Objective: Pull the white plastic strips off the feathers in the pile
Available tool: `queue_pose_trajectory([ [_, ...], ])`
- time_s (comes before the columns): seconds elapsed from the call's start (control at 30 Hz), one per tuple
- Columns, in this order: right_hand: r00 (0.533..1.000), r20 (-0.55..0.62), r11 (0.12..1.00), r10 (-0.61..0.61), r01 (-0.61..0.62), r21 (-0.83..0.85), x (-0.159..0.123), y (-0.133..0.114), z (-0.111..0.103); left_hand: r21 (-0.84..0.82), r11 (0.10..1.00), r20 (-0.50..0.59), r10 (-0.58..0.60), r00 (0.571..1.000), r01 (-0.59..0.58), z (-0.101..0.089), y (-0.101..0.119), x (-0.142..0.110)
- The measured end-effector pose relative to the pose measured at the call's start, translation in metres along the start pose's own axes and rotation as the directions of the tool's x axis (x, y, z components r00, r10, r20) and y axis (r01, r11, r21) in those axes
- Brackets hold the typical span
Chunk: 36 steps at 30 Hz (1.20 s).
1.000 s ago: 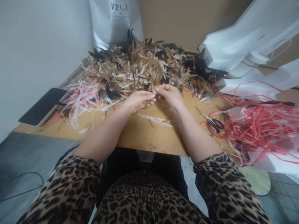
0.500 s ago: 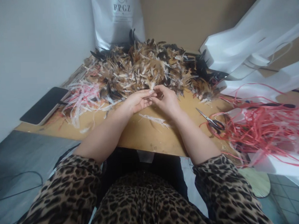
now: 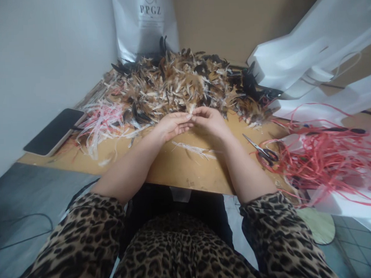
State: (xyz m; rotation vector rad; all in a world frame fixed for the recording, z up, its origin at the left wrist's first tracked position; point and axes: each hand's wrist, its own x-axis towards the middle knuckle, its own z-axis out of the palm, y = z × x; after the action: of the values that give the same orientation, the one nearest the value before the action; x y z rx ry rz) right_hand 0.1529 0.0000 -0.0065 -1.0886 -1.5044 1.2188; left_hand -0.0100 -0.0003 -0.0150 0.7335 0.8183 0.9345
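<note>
A big heap of brown, tan and black feathers covers the back of a wooden tabletop. My left hand and my right hand rest at the heap's near edge, fingertips meeting in a pinch. Whatever they pinch is too small to make out; it sits right against the feathers. A small bundle of pale strands lies on the wood just below my hands.
Scissors lie right of my right wrist, beside a tangle of red string. Pink and white strips and a dark phone lie at the left. A white PPGZ bag stands behind the heap. White foam pieces lean at the right.
My hands have stayed at the heap's edge; the fingers have only shifted slightly, the right hand's fingertips lowering back against the left's.
</note>
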Motion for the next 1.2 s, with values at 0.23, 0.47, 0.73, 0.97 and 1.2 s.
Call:
queue_pose_trajectory([
  [0.23, 0.986, 0.01, 0.956, 0.169, -0.166, 0.241, 0.001, -0.003, -0.004, 0.133, 0.99, 0.056, 0.048, 0.997, -0.055, 0.0, -0.001, -0.002],
  [0.47, 0.973, 0.037, 0.932, 0.226, -0.228, 0.281, 0.0, -0.008, -0.001, 0.155, 0.986, 0.091, 0.048, 0.995, -0.062, 0.002, -0.001, -0.004],
  [0.73, 0.958, -0.281, 0.997, -0.054, 0.069, 0.045, -0.001, -0.011, 0.005, 0.186, 0.971, -0.019, 0.156, 0.988, -0.149, 0.004, 0.0, -0.003],
  [0.97, 0.923, -0.226, 0.924, -0.313, 0.24, -0.299, -0.008, -0.013, 0.01, 0.351, 0.908, -0.065, 0.265, 0.962, -0.227, 0.004, -0.003, -0.001],
  [1.2, 0.938, -0.249, 0.957, -0.242, 0.189, -0.22, -0.005, -0.015, 0.008, 0.429, 0.868, -0.029, 0.291, 0.956, -0.252, 0.007, -0.005, -0.002],
])
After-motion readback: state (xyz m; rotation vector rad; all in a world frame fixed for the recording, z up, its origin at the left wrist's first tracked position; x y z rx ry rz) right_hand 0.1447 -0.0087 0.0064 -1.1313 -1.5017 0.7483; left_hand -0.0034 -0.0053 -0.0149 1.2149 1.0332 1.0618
